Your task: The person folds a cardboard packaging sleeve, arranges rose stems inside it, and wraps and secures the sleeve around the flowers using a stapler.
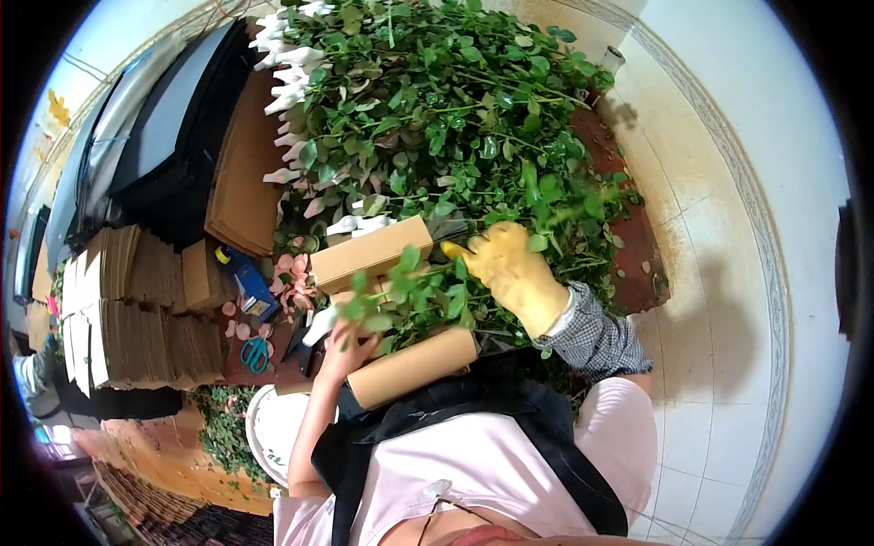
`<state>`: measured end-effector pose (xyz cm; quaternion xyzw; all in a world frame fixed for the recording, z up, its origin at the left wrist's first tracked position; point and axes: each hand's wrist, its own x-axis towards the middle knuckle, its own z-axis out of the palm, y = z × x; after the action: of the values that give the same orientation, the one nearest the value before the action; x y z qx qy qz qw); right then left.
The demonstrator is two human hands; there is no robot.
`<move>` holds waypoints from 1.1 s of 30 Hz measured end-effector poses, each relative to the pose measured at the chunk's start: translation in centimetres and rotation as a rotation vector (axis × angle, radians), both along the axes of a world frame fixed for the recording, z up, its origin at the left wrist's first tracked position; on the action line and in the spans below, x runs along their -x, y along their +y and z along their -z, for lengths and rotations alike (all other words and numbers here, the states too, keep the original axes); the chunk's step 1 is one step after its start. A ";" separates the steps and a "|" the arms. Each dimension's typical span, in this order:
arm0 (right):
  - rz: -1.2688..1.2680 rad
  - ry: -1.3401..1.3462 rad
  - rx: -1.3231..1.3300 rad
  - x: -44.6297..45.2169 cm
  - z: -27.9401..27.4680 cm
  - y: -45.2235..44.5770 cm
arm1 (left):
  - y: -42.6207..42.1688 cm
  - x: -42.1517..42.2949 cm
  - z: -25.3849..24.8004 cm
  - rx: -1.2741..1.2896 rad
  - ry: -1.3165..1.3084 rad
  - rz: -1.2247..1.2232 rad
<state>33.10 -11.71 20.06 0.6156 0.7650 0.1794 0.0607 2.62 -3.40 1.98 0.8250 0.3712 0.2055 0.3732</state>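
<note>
My bare left hand (pixel 342 353) is closed around the stem of a rose, just below its white-sleeved head (pixel 320 326). Blurred green leaves (pixel 399 296) spread from there to the right. A yellow rubber glove covers my right hand (pixel 512 273), held over the foliage with its fingers curled and thumb pointing left; whatever lies inside the fingers is hidden. A folded cardboard piece (pixel 371 255) lies between the hands and the pile. Another rounded cardboard piece (pixel 414 367) rests nearest my body. Behind them is a large heap of leafy rose stems (pixel 437 118), white-sleeved heads at its left.
Teal scissors (pixel 255 355), a blue tool (pixel 248 284) and pink petals (pixel 291 282) lie on the left. Cardboard stacks (pixel 146 309) and leaning sheets (pixel 241 173) stand beyond them. A white round bucket (pixel 269 432) stands below the table edge; a tiled wall (pixel 719 318) bounds the right.
</note>
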 end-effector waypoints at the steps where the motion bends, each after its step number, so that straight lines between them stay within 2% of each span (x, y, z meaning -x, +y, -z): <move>1: 0.121 -0.033 0.221 -0.9 2.4 0.0 | 0.3 -0.3 -1.8 -0.039 0.098 0.044; 2: 0.252 -0.078 0.456 -1.7 4.7 0.1 | 0.5 -0.4 -2.7 -0.077 0.196 0.087; 3: 0.370 -0.129 0.675 -2.6 7.0 0.1 | 0.7 -0.3 -3.1 -0.180 0.105 0.120; 5: 0.456 -0.162 0.788 -2.8 8.3 -0.5 | 0.7 -0.3 -4.1 -0.297 0.205 0.180; 7: 0.410 -0.083 0.563 -1.9 8.5 -2.0 | 0.5 -0.5 -5.6 -0.349 0.262 0.210; 9: 0.354 0.163 0.459 -3.7 12.7 -2.8 | 0.6 -1.1 -7.9 -0.692 0.266 0.180; 10: 0.325 0.364 0.481 -4.3 13.3 -3.2 | 0.7 -1.1 -7.1 -0.621 0.270 0.192; 11: 0.439 0.648 0.668 -5.6 13.6 -3.5 | 0.7 -0.9 -6.0 -0.437 0.299 0.211; 12: 0.440 0.609 0.819 -6.0 11.0 -2.4 | 0.8 -0.9 -5.3 -0.259 0.323 0.225; 14: 0.228 0.814 0.854 -7.5 5.7 -0.4 | 0.9 -0.9 -5.2 -0.319 0.342 0.235; 16: -0.056 1.006 0.518 -8.3 2.0 3.5 | 0.8 -0.8 -4.8 -0.377 0.356 0.264; 18: -0.195 0.929 0.094 -8.3 1.0 9.7 | 0.9 -0.7 -3.6 -0.371 0.229 0.186; 20: -0.184 0.884 -0.239 -8.1 0.8 16.8 | 1.1 -0.5 -3.0 -0.329 0.231 0.181; 22: 0.099 0.230 -0.408 -7.8 0.6 21.6 | 0.9 -0.7 -3.4 -0.294 0.143 0.140; 24: 0.295 0.210 -0.363 -9.5 5.3 26.7 | 0.8 -0.5 -2.9 -0.288 0.086 0.149; 26: 0.184 0.228 -0.571 -9.5 6.1 29.0 | 0.8 -0.4 -1.9 -0.172 -0.001 0.034; 28: 0.001 0.379 -0.661 -5.9 1.1 24.2 | 0.7 -0.6 -2.0 -0.190 0.030 0.055; 29: -0.097 0.492 -0.688 -5.8 1.0 23.0 | 0.8 -0.6 -2.2 -0.190 0.046 0.064; 30: -0.162 0.492 -0.683 -6.2 1.2 21.4 | 0.9 -0.6 -2.3 -0.194 0.059 0.072; 32: -0.262 0.721 -0.621 -6.6 0.4 16.6 | 1.2 -0.9 -2.0 -0.193 0.025 0.071; 33: -0.213 0.593 -0.571 -6.9 0.6 14.7 | 1.3 -0.7 -2.0 -0.191 0.035 0.076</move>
<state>39.99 2.96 19.49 0.5503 0.7280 0.2046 -0.3540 3.34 -2.15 3.95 0.8738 0.3249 0.2111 0.2938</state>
